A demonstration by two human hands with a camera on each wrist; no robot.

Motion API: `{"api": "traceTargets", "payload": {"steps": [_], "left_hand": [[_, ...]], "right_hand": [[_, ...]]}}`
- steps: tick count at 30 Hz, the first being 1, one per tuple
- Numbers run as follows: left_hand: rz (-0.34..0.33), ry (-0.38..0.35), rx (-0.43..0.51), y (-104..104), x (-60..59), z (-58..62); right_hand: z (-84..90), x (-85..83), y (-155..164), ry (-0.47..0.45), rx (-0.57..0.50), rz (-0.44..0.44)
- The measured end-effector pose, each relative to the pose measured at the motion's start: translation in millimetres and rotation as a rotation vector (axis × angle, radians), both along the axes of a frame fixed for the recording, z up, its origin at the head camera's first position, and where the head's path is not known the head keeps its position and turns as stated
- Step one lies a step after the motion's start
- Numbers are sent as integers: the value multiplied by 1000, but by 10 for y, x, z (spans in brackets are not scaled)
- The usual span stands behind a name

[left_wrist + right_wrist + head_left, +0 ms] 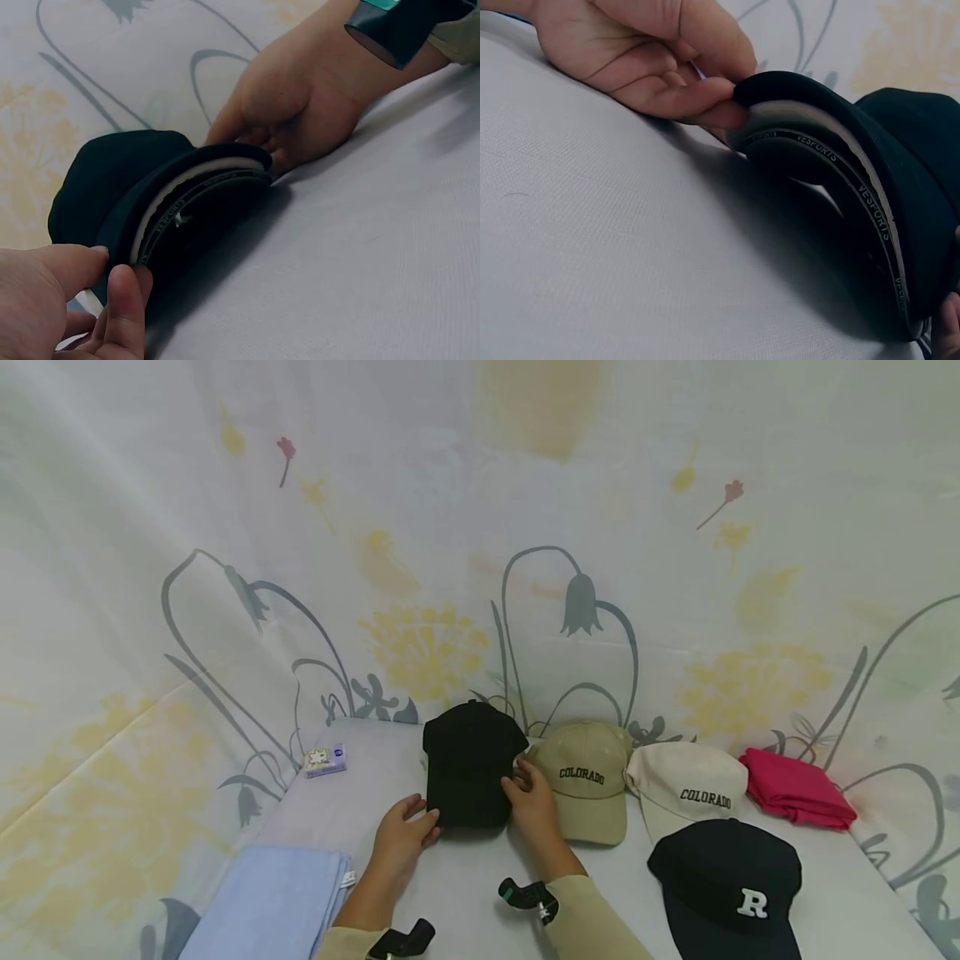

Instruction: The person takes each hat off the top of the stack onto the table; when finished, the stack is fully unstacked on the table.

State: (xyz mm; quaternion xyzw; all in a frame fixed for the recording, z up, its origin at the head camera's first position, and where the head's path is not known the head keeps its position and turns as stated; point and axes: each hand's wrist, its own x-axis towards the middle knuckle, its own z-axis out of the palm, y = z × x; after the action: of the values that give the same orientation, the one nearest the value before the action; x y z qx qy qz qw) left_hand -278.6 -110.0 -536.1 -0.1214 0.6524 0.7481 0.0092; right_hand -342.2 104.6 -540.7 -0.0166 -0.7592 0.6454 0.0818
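A plain black cap (474, 768) stands at the middle back of the white surface, brim toward me. My left hand (405, 835) pinches the left edge of its brim, thumb above and fingers below, as the left wrist view shows. On the other side, my right hand (532, 797) grips the cap's right edge with thumb and fingers. Both wrist views look in under the brim, where a printed sweatband (817, 146) shows. In the right wrist view only the fingertips (950, 319) of my right hand appear, at the right border.
To the right are a tan COLORADO cap (583, 777), a cream COLORADO cap (686, 781), a dark cap with an R (727, 877) and a folded red cloth (797, 787). At left lie a small purple pack (326, 761) and a folded blue towel (262, 897). A flower-printed curtain (450, 527) hangs behind.
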Motion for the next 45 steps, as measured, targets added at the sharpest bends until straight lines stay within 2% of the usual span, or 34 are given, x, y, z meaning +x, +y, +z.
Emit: {"api": "traceTargets", "payload": {"steps": [6, 13, 21, 29, 39, 45], "left_hand": [[-8, 4, -9, -23, -4, 12], [-10, 9, -10, -9, 73, 40], [-37, 9, 10, -43, 117, 10], [-97, -27, 18, -62, 225, 7], [-82, -37, -23, -17, 360, 31], [-83, -33, -60, -29, 457, 32]], "right_hand": [[7, 19, 3, -28, -29, 21], [14, 96, 14, -98, -43, 37], [24, 166, 57, -89, -56, 83], [90, 250, 92, -68, -85, 130], [133, 351, 180, -63, -105, 181], [92, 400, 190, -76, -94, 185]]}}
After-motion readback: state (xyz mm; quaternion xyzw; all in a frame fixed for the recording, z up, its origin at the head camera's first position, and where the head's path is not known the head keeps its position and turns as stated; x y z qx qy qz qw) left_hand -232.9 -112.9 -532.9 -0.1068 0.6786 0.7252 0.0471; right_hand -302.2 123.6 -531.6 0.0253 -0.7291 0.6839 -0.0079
